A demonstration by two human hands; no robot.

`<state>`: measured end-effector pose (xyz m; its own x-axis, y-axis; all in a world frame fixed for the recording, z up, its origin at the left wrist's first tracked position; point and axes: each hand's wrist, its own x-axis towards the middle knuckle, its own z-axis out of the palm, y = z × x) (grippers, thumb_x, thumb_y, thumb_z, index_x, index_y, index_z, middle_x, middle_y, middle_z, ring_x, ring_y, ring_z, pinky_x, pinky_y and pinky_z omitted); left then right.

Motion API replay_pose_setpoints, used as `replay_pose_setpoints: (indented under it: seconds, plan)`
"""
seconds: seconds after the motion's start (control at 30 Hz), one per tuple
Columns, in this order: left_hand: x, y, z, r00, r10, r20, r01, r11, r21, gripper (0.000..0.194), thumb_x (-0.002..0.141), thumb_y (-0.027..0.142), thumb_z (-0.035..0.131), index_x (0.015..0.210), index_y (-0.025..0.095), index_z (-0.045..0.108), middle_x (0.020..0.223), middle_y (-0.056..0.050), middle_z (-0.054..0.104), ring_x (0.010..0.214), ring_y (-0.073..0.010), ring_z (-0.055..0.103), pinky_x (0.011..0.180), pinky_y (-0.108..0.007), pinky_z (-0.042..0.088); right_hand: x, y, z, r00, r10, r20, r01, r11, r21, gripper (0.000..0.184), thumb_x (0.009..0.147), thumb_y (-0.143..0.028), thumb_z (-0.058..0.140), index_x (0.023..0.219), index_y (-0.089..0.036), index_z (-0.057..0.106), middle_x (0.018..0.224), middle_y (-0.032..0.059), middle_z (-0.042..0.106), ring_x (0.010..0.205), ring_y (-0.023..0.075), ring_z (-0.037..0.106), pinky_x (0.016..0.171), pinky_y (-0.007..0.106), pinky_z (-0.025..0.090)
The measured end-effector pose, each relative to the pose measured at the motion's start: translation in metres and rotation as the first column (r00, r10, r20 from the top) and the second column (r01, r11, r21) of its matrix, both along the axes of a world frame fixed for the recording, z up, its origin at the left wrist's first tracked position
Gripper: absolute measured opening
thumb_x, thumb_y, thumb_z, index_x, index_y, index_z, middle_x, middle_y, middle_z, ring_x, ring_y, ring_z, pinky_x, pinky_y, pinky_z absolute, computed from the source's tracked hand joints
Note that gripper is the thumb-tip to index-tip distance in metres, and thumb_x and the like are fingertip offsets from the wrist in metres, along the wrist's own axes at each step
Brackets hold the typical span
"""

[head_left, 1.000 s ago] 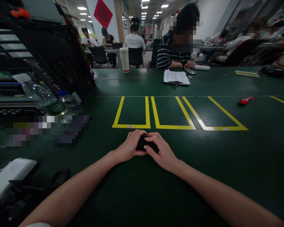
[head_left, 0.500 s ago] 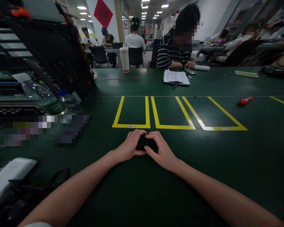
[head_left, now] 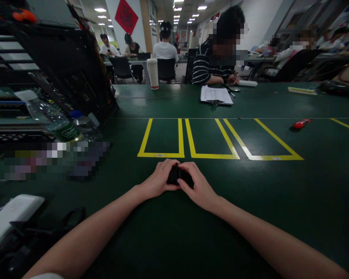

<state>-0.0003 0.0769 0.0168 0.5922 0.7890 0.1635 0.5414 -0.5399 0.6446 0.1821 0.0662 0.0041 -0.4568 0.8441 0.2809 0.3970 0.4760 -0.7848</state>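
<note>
Between my hands is a small black object [head_left: 172,176], dark against the green table [head_left: 174,228]; its exact kind I cannot make out. My left hand [head_left: 158,179] wraps round its left side, fingers over the far edge and thumb on the near edge. From the right, my right hand [head_left: 200,183] curves in with thumb and fingertips closed on the object's right edge. Both hands stay low, close to the tabletop, just in front of the yellow tape outlines [head_left: 215,156]. The fingers cover much of the object.
At left stand a large black electronics chassis [head_left: 84,73], water bottles [head_left: 55,116], a white power strip [head_left: 14,217] and black cables [head_left: 46,228]. A red object [head_left: 301,124] lies right. Across the table are a clipboard [head_left: 216,95], a cup [head_left: 153,73] and a person in a striped shirt [head_left: 203,66].
My hands stay nearly in place around the black object. The right thumb and fingertips have shifted slightly along its right edge. The person across has moved a hand a little.
</note>
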Motion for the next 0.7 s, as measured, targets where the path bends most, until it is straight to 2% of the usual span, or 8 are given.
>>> replay_pose_setpoints:
  seconds: [0.2, 0.43, 0.63, 0.7]
  plan:
    - [-0.001, -0.002, 0.007, 1.000, -0.009, -0.009, 0.009, 1.000, -0.024, 0.058, 0.074, 0.024, 0.065, 0.120, 0.024, 0.030, 0.118, -0.009, 0.043, 0.108, -0.0265, 0.044, 0.090, -0.043, 0.037, 0.001, -0.001, 0.005, 1.000, 0.014, 0.027, -0.014, 1.000, -0.016, 0.031, 0.079, -0.015, 0.052, 0.108, -0.024, 0.044, 0.106, 0.0062, 0.045, 0.096, 0.0218, 0.051, 0.082, 0.044, 0.048]
    - [0.002, 0.002, -0.004, 1.000, 0.021, 0.021, -0.021, 1.000, 0.011, 0.058, 0.071, 0.024, 0.067, 0.118, 0.025, 0.033, 0.115, -0.007, 0.044, 0.106, -0.0253, 0.046, 0.089, -0.042, 0.037, 0.002, -0.003, 0.001, 1.000, 0.020, 0.006, -0.020, 1.000, 0.007, 0.020, 0.083, -0.018, 0.049, 0.102, -0.025, 0.047, 0.109, 0.0056, 0.045, 0.100, 0.0219, 0.050, 0.084, 0.045, 0.048]
    - [0.001, 0.000, 0.001, 1.000, -0.003, 0.000, 0.003, 1.000, 0.022, 0.057, 0.074, 0.026, 0.065, 0.120, 0.022, 0.032, 0.115, -0.008, 0.045, 0.106, -0.0252, 0.045, 0.090, -0.041, 0.037, 0.000, 0.000, -0.003, 1.000, -0.004, -0.011, 0.004, 1.000, -0.011, 0.036, 0.081, -0.015, 0.050, 0.114, -0.024, 0.040, 0.109, 0.0062, 0.044, 0.099, 0.0213, 0.050, 0.084, 0.044, 0.048]
    - [0.001, -0.001, 0.004, 1.000, -0.006, -0.005, 0.006, 1.000, 0.008, 0.056, 0.075, 0.026, 0.065, 0.120, 0.022, 0.032, 0.116, -0.009, 0.044, 0.106, -0.0250, 0.045, 0.090, -0.042, 0.038, 0.000, 0.001, -0.002, 1.000, 0.000, 0.005, 0.000, 1.000, -0.017, 0.035, 0.081, -0.016, 0.051, 0.113, -0.023, 0.041, 0.109, 0.0065, 0.044, 0.099, 0.0213, 0.050, 0.084, 0.043, 0.048]
